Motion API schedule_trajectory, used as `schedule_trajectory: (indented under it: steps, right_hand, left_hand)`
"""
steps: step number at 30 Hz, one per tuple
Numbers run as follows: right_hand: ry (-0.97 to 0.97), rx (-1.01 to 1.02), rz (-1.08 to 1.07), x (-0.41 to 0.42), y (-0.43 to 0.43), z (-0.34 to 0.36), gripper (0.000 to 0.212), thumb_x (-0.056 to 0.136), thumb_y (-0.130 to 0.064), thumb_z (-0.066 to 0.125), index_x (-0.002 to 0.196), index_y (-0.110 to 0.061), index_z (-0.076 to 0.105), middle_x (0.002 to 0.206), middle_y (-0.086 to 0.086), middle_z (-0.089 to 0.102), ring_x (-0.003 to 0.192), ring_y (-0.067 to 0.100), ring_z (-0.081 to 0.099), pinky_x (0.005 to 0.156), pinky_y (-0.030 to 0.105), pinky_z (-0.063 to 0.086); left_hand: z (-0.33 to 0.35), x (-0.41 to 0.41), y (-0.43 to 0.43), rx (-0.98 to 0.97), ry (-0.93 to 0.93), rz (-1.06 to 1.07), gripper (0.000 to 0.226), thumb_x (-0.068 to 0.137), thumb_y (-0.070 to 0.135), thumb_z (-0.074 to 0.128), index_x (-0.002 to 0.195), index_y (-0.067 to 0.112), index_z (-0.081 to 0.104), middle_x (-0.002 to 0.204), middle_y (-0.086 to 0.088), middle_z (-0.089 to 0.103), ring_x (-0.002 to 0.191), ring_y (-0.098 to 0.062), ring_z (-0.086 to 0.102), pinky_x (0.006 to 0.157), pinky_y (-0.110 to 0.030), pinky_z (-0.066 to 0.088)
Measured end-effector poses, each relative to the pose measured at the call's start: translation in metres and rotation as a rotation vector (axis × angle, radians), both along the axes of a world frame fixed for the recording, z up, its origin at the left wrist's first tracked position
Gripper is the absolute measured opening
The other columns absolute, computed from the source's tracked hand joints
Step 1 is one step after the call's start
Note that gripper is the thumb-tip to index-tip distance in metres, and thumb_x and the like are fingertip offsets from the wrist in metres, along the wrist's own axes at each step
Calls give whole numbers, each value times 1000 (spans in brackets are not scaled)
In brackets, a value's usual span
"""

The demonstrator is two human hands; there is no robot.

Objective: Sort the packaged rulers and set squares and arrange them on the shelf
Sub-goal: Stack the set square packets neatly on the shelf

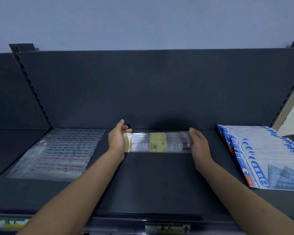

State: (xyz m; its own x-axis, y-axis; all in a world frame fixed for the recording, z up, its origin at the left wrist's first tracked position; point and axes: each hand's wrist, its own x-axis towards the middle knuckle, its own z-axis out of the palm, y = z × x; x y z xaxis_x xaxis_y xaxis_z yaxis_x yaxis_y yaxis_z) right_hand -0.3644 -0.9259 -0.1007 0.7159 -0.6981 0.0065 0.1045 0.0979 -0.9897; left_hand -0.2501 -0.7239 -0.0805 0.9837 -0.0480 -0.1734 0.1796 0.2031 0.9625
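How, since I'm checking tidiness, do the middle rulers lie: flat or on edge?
Flat, it seems: the rulers lie label-up on the shelf, left hand and right hand pressed against their ends.

**Bare forearms and bare hands**

Two uncovered forearms show: the left forearm (75, 197) enters from 7 o'clock and the right forearm (244, 197) from 5 o'clock. Each is bare from the frame edge to the wrist. The left hand (117, 139) and right hand (199, 146) are bare too. Any sleeve seems to end beyond the frame edge.

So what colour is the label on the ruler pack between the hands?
Pale yellow label, black print; head view.
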Motion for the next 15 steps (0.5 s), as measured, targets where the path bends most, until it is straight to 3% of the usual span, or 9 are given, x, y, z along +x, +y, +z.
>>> schedule_trajectory:
  steps: [4,7,9,10,13,15]
  right_hand:
    - [0,43,4,1,0,1,33,96,-32,49,123,-15,56,121,3,61,107,17,60,82,26,49]
    - [31,-36,-9,1,2,1,41,96,-32,50,132,-13,50,132,2,55,119,16,52,100,30,42]
    - [131,-240,3,1,1,-1,49,96,-32,49,140,-12,41,143,3,44,130,17,41,106,29,32]
    - [212,-398,26,0,1,-2,52,97,-31,48,143,-12,36,149,4,36,137,18,33,110,30,26]
    - [450,-886,136,-1,-4,-7,57,99,-38,39,148,-13,25,158,9,12,146,21,5,117,32,7]
    - [530,-1125,205,2,-8,-6,57,100,-44,29,150,-17,21,159,8,6,147,21,-1,117,34,2]
  left_hand:
    - [-1,1,-8,16,-1,26,35,87,47,59,82,12,60,69,2,56,75,-17,53,83,-35,42]
    - [-3,0,-13,63,-48,6,29,90,40,59,89,11,60,77,1,57,81,-16,54,84,-32,42]
    - [-3,-1,-13,171,-129,-49,26,90,35,60,93,10,60,90,1,62,86,-15,57,77,-26,44]
    - [-5,0,-12,320,-209,-82,26,90,36,61,95,10,61,96,1,63,90,-16,58,76,-25,43]
    - [-17,-1,-10,1146,-580,-217,39,92,52,49,113,21,63,122,1,58,118,-20,49,100,-34,32]
    - [-23,-8,-10,1381,-704,-383,62,93,63,34,138,24,45,143,3,45,134,-16,35,112,-37,18]
